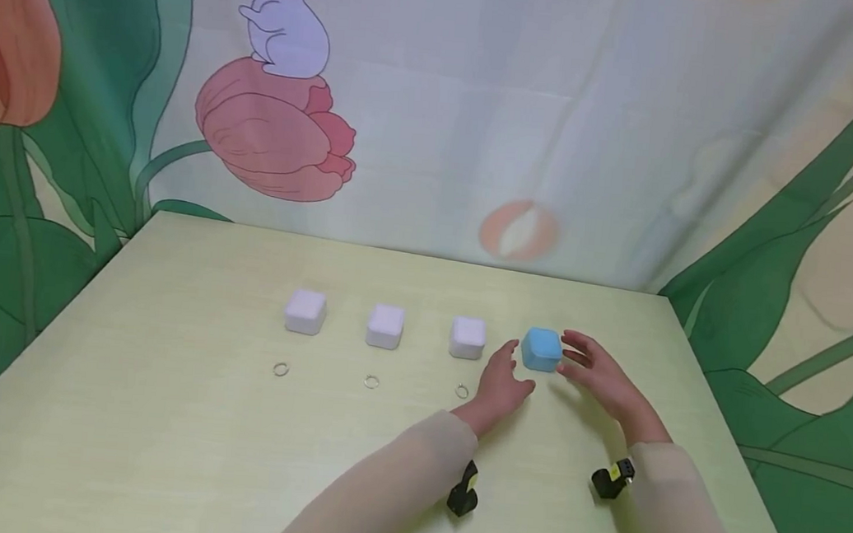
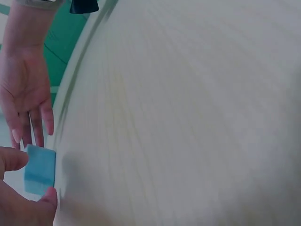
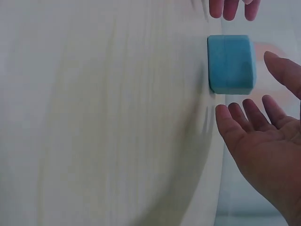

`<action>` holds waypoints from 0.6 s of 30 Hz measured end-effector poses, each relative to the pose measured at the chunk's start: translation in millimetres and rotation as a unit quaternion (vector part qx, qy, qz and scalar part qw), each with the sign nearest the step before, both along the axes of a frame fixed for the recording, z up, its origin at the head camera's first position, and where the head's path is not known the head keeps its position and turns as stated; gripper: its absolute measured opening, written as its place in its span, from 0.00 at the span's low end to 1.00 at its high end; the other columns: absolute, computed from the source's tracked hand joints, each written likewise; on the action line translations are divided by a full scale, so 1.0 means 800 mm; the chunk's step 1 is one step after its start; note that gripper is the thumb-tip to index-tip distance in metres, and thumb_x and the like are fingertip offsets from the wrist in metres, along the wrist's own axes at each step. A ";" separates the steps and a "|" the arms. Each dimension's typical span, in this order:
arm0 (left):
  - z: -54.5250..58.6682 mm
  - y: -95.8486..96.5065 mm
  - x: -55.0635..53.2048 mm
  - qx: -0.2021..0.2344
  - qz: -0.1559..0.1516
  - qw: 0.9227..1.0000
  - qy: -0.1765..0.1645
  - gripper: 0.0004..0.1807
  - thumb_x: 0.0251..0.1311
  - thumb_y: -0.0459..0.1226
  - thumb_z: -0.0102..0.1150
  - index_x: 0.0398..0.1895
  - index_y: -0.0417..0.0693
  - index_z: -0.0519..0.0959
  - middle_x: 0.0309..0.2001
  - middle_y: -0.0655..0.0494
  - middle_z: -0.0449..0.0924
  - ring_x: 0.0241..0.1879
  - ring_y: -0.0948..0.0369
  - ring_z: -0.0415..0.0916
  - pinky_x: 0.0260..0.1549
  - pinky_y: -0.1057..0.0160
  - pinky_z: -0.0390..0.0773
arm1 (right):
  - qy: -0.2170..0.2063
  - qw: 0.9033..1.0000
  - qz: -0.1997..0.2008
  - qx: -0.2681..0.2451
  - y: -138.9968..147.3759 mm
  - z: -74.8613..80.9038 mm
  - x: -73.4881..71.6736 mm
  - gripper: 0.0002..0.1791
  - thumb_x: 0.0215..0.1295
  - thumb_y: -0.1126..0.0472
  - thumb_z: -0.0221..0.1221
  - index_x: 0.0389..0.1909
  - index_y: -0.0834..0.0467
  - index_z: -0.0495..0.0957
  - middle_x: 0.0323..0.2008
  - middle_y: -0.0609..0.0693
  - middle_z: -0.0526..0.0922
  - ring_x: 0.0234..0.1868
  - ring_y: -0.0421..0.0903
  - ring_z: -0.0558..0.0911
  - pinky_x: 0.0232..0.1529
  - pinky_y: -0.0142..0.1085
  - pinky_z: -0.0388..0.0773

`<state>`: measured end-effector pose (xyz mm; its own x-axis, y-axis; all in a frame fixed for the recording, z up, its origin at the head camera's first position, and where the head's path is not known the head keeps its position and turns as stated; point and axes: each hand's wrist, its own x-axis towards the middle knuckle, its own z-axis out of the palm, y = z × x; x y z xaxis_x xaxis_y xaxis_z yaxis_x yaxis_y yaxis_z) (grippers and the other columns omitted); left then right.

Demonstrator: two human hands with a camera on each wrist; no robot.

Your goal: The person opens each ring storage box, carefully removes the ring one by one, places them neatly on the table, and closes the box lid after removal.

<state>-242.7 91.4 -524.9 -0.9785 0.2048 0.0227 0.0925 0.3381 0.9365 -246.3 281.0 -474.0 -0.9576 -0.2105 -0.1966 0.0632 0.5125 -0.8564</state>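
Observation:
A small blue box (image 1: pixel 542 349) with rounded edges sits on the table at the right end of a row of boxes. My left hand (image 1: pixel 500 385) is on its left, fingers and thumb spread. On its other side my right hand (image 1: pixel 600 376) is held with loosely bent fingers, fingertips close to the box. In the right wrist view, a gap shows between the blue box (image 3: pixel 231 65) and the fingers of either hand. Seen from the left wrist, the left thumb and a finger overlap the edges of the box (image 2: pixel 40 169). Neither hand holds anything.
Three pale lilac boxes, the left one (image 1: pixel 306 312), the middle one (image 1: pixel 385 326) and the right one (image 1: pixel 468 338), continue the row leftward. Before each lies a small metal ring (image 1: pixel 281 369). A printed curtain (image 1: pixel 436 135) hangs behind the table (image 1: pixel 161 446).

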 end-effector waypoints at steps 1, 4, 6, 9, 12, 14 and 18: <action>-0.007 0.003 -0.006 -0.004 0.006 1.000 0.003 0.38 0.60 0.32 0.65 0.74 0.39 0.63 0.71 0.38 0.70 0.65 0.44 0.78 0.61 0.54 0.81 | -0.003 1.000 0.003 0.001 0.001 -0.001 -0.002 0.42 0.76 0.59 0.56 0.81 0.64 0.44 0.81 0.68 0.48 0.80 0.69 0.55 0.77 0.61 0.60; -0.014 0.010 -0.014 -0.007 0.015 1.000 0.001 0.38 0.60 0.32 0.65 0.74 0.40 0.64 0.71 0.38 0.70 0.64 0.45 0.78 0.61 0.54 0.81 | -0.018 1.000 0.005 -0.004 0.005 -0.004 -0.007 0.42 0.76 0.61 0.55 0.81 0.64 0.44 0.82 0.67 0.47 0.81 0.69 0.53 0.78 0.61 0.58; 0.008 0.007 -0.006 0.003 0.015 1.000 -0.019 0.39 0.59 0.30 0.65 0.75 0.39 0.63 0.72 0.37 0.69 0.67 0.43 0.76 0.65 0.51 0.79 | -0.027 1.000 0.009 -0.013 0.006 -0.006 -0.010 0.42 0.76 0.62 0.55 0.81 0.64 0.43 0.82 0.67 0.46 0.81 0.69 0.52 0.78 0.61 0.57; 0.037 0.002 0.005 0.003 0.010 0.999 -0.036 0.40 0.58 0.28 0.65 0.75 0.36 0.62 0.73 0.36 0.69 0.69 0.42 0.74 0.68 0.49 0.76 | -0.038 0.999 0.014 -0.021 0.007 -0.007 -0.014 0.42 0.76 0.63 0.55 0.82 0.63 0.43 0.82 0.66 0.45 0.81 0.69 0.51 0.78 0.61 0.56; 0.048 0.001 0.006 -0.015 0.007 0.999 -0.034 0.40 0.59 0.27 0.64 0.75 0.34 0.61 0.72 0.35 0.70 0.68 0.42 0.74 0.68 0.49 0.76 | -0.045 0.999 0.019 -0.022 0.005 -0.005 -0.017 0.42 0.76 0.64 0.55 0.82 0.62 0.43 0.83 0.65 0.44 0.82 0.69 0.50 0.79 0.61 0.55; 0.046 0.003 0.000 -0.016 0.005 0.999 -0.038 0.40 0.59 0.27 0.63 0.76 0.34 0.60 0.72 0.34 0.70 0.69 0.42 0.74 0.69 0.48 0.75 | -0.047 0.998 0.022 -0.024 0.004 -0.004 -0.020 0.42 0.75 0.65 0.54 0.82 0.62 0.43 0.83 0.65 0.43 0.82 0.69 0.49 0.79 0.62 0.54; 0.038 0.008 -0.009 0.002 -0.004 0.999 -0.047 0.41 0.59 0.26 0.62 0.77 0.35 0.60 0.74 0.34 0.67 0.72 0.41 0.69 0.73 0.48 0.70 | -0.044 0.998 0.026 -0.033 0.004 -0.005 -0.025 0.42 0.73 0.67 0.54 0.82 0.64 0.43 0.83 0.66 0.42 0.82 0.70 0.48 0.79 0.64 0.52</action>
<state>-249.7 97.4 -494.4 -0.9746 0.2137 -0.0678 0.0076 0.3335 0.9427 -266.6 283.9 -477.6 -0.9247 -0.2750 -0.2632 0.1137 0.4604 -0.8804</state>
